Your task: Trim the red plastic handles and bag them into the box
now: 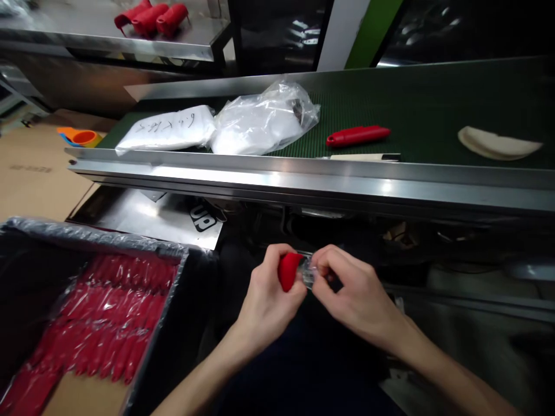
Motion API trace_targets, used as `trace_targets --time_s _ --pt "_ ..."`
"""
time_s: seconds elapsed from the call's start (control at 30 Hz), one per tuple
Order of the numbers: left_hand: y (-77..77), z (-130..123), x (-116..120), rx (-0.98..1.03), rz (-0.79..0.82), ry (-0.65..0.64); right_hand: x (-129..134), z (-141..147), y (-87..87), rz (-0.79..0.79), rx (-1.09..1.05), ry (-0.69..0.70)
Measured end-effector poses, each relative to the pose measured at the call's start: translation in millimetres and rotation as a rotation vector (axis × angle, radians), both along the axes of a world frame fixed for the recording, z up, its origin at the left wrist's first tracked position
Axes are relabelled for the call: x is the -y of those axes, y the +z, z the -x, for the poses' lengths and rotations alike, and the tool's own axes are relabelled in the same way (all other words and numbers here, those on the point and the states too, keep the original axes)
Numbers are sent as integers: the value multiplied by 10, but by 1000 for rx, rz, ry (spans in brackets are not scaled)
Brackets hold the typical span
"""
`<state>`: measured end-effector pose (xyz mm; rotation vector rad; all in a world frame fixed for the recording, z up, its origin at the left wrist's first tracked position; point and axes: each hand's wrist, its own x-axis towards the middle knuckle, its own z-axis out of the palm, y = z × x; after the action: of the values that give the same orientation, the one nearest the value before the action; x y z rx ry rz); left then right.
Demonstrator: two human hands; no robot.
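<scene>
Your left hand (271, 294) closed around red handle (289, 270), rounded end poking up between thumb and fingers. Your right hand (351, 294) pinches clear plastic piece (309, 271) touching handle's right side. Both hands meet below conveyor rail (303, 179). Second red handle (358, 136) lies on green belt (433, 110), well apart. Bin of red pieces (108, 323) to your left.
</scene>
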<state>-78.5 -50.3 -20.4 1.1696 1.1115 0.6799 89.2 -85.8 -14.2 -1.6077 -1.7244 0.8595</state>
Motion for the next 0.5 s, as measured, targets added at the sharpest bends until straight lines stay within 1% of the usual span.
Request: trace_targets --time_s 0.07,0.13,0.23,0.27,0.3,0.37,0.4,0.43,0.47,0.5 --pt "-36 -33 -30 -112 -115 13 42 16 -28 -42 45 48" --pt "-74 -46 -75 -188 -185 12 56 28 -9 -94 72 63" --pt "-109 -30 -94 -269 -281 -30 15 38 87 -194 113 -16" --pt "-111 -22 -80 -286 -309 -61 -12 43 124 -177 125 -19" --pt "-109 -15 -57 -294 -329 -100 -42 47 158 -127 121 8" --pt "-101 -4 -6 -294 -348 -171 -95 48 216 12 56 132" --pt "-100 1 13 -290 -353 -187 -109 39 239 49 7 184" --pt "-104 6 21 -288 -358 -184 -110 22 262 47 -42 198" --pt "-117 12 15 -287 -361 -162 -93 -5 284 8 -79 160" --pt "-138 19 -5 -285 -355 -126 -58 -41 307 -45 -97 77"
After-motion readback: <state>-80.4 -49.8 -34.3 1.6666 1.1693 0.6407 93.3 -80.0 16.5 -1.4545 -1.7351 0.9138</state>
